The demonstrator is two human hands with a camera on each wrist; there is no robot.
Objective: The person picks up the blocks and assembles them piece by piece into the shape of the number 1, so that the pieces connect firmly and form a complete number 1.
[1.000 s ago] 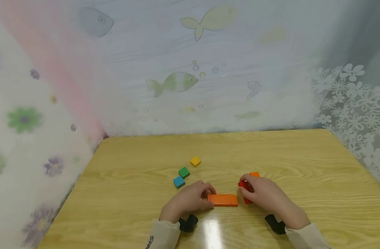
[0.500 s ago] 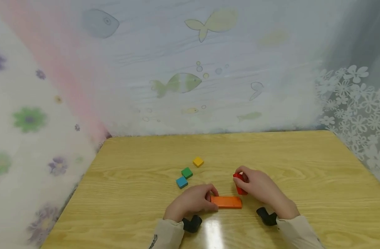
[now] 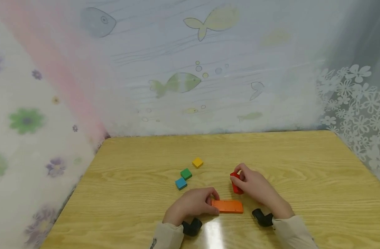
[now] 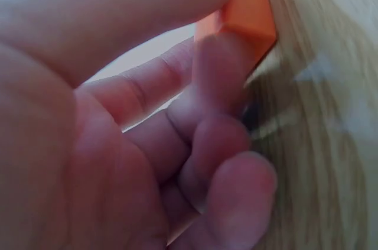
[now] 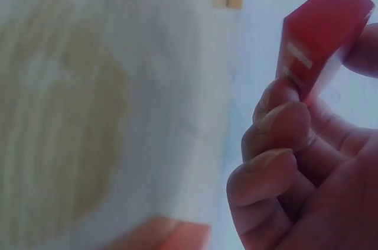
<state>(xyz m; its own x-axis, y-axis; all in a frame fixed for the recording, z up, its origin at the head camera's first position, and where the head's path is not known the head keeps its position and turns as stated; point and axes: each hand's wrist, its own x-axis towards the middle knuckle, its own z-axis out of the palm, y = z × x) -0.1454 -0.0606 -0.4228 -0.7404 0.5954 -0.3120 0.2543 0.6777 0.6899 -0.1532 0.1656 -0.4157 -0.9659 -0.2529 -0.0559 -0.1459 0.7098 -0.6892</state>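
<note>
My left hand (image 3: 194, 204) grips the left end of a flat, oblong orange block (image 3: 228, 206) lying on the table. In the left wrist view, the thumb and fingertips lie against the sides of this orange block (image 4: 254, 10). My right hand (image 3: 257, 187) pinches a red block (image 3: 237, 183) between thumb and fingers, a little behind and right of the orange one. The right wrist view shows the red block (image 5: 328, 16) tilted and seemingly raised off the table, its far side covered by fingers.
Small square tiles in blue (image 3: 181, 183), green (image 3: 186, 174) and yellow (image 3: 197, 162) lie left of centre on the wooden table (image 3: 140, 155). An orange block (image 5: 186, 235) shows blurred in the right wrist view. A printed curtain (image 3: 165, 45) borders the table's back.
My right hand has moved left and away from me with the red block. The left hand and its orange block have shifted slightly right and nearer. The second orange block behind the right hand went out of the head view.
</note>
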